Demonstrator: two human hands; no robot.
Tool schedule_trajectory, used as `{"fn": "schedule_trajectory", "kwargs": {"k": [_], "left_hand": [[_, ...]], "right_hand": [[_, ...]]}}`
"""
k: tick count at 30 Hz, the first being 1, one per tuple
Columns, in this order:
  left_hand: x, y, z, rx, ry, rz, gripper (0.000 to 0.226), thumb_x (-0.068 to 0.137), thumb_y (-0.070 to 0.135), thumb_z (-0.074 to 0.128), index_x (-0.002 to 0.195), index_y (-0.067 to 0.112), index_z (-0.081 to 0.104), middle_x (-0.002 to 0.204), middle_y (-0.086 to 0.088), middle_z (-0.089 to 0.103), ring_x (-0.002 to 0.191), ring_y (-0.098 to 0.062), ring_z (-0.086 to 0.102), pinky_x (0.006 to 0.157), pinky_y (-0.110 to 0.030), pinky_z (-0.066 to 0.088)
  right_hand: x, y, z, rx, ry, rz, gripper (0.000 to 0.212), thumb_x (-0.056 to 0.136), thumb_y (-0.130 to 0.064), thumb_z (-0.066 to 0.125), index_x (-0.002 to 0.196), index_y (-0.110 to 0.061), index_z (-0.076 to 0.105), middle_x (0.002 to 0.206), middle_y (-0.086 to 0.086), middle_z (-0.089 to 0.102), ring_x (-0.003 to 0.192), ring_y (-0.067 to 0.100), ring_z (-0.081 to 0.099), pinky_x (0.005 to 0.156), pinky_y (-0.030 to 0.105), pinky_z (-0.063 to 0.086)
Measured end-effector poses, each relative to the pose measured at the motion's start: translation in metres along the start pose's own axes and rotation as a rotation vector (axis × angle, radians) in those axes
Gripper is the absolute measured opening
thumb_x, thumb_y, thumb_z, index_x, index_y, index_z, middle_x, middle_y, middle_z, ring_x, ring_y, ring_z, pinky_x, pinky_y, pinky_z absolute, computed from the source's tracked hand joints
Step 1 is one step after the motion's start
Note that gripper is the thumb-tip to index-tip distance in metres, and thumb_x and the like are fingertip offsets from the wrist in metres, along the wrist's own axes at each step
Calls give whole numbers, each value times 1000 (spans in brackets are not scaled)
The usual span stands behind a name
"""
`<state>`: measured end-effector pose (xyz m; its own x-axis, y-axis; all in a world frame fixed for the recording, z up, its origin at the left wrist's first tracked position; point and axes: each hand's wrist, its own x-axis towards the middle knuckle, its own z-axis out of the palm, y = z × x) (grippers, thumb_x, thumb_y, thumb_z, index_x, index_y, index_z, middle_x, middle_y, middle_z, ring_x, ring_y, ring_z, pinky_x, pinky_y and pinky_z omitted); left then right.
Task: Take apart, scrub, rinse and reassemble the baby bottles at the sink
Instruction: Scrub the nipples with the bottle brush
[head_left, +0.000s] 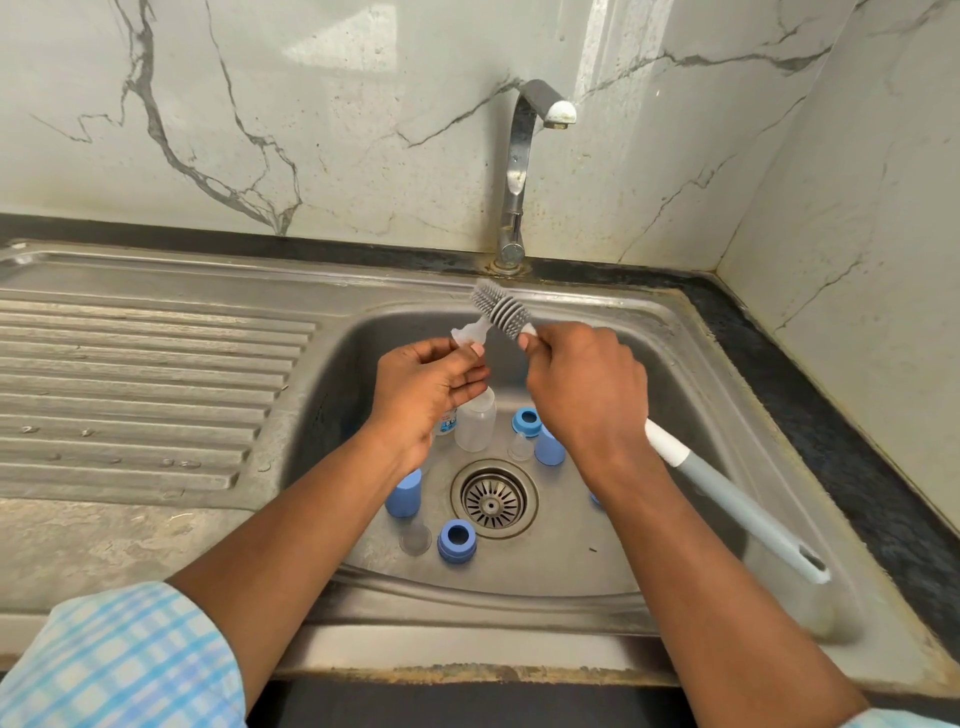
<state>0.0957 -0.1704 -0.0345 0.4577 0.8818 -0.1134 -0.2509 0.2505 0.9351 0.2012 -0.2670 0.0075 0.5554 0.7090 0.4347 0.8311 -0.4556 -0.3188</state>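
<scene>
Above the drain, your left hand pinched a clear nipple between its fingers; your right hand had its fingers clamped round the brush.

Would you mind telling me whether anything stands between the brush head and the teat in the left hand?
Nothing visible does. The left hand pinches the clear teat; the right hand grips the brush, whose head lies right beside the teat. Whether they touch I cannot tell.
</scene>
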Motion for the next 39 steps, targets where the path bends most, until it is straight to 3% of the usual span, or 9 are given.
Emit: {"fn": "schedule_trajectory", "kwargs": {"k": [5, 12, 18, 22, 27, 32, 35, 39], "left_hand": [[4, 1, -2, -107, 7, -107, 21, 84, -7, 70, 100, 4, 62, 86, -12, 73, 84, -22, 74, 77, -32, 62], [2, 0, -4, -6, -62, -136, 32, 83, 4, 75, 113, -1, 64, 82, -9, 72, 77, -16, 72, 69, -30, 61], [3, 7, -3, -219, -100, -201, 20, 93, 6, 61, 111, -2, 65, 99, -15, 73, 96, -23, 71, 82, -31, 60], [6, 3, -4, -167, -20, -191, 24, 95, 15, 64, 114, 2, 66, 106, -14, 71, 100, -22, 69, 77, -29, 61], [9, 0, -10, -63, 90, -178, 11, 89, 17, 71, 100, 14, 70, 84, -2, 64, 77, -11, 58, 63, -25, 56], [6, 1, -5, -70, -38, -152, 18, 96, 3, 58, 110, 1, 69, 102, -16, 72, 93, -21, 70, 76, -28, 61], [3, 1, -3, -39, -47, -95, 12, 94, 5, 62, 102, 4, 70, 88, -10, 71, 85, -18, 70, 75, -28, 61], [0, 0, 0, -45, -38, -90, 9, 92, 6, 65, 99, 4, 71, 79, -7, 69, 77, -15, 69, 72, -28, 61]], "right_hand": [[-1, 9, -6, 55, -31, 8, 28, 101, -37, 50, 90, -18, 68, 72, 0, 53, 66, 27, 48, 61, 31, 34], [-4, 7, -1, 69, -138, -55, 28, 101, -38, 51, 96, -20, 72, 69, -2, 55, 61, 20, 50, 57, 29, 33], [-1, 16, -2, 74, -106, -10, 26, 100, -37, 52, 98, -21, 72, 70, -1, 56, 61, 21, 50, 57, 29, 34], [0, 16, -4, 110, -96, -13, 27, 100, -38, 52, 84, -21, 67, 60, -5, 50, 58, 21, 49, 53, 29, 31], [-4, 10, -4, 171, -206, -100, 25, 100, -37, 53, 82, -25, 64, 54, -8, 45, 48, 10, 41, 47, 26, 25], [-4, 8, 7, 202, -267, -110, 28, 100, -38, 53, 94, -19, 73, 57, -6, 50, 52, 12, 45, 52, 28, 31], [0, 11, 4, 161, -221, -58, 26, 100, -38, 52, 96, -22, 73, 60, -7, 52, 53, 12, 46, 51, 27, 30], [8, 19, 2, 3, -49, 58, 29, 101, -38, 49, 96, -19, 70, 83, 7, 66, 76, 32, 60, 62, 33, 37]]}}
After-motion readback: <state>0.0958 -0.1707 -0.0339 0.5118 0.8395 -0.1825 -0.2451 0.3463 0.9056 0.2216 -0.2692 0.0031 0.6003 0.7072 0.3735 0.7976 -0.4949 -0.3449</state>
